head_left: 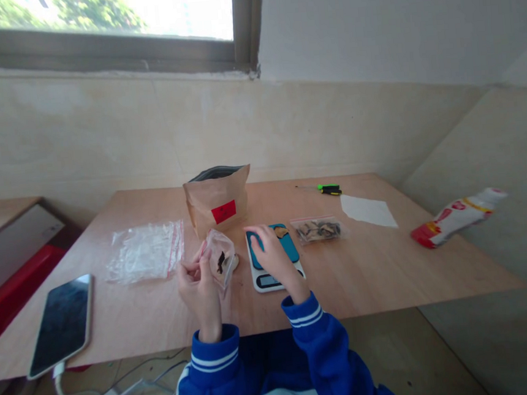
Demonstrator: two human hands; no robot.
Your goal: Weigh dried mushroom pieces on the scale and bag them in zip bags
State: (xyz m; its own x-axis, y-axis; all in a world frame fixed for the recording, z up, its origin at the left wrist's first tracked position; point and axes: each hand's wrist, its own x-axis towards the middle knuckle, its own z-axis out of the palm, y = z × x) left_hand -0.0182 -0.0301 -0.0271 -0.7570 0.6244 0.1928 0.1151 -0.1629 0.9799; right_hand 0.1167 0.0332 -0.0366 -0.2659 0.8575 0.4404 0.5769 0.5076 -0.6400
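Observation:
My left hand (201,289) is closed on the rim of a small clear zip bag (226,247), held upright with its mouth open. A few dark dried pieces (221,262) show inside. Over the kitchen scale (256,279), which is white with a blue top, my right hand (272,255) reaches with thumb and fingers apart, and I see nothing between them. On the far right of the scale's top lies a brown dried piece (281,231). Right of the scale, a filled zip bag (319,229) of brown dried pieces lies flat. Part of the display is visible, but its reading is too small.
Behind the held bag stands an open kraft pouch (215,203) with a red label. Empty clear bags (143,251) and a tablet (62,326) on a cable lie left. Screwdrivers (330,188), white paper (368,211) and a red-white bottle (454,219) are right.

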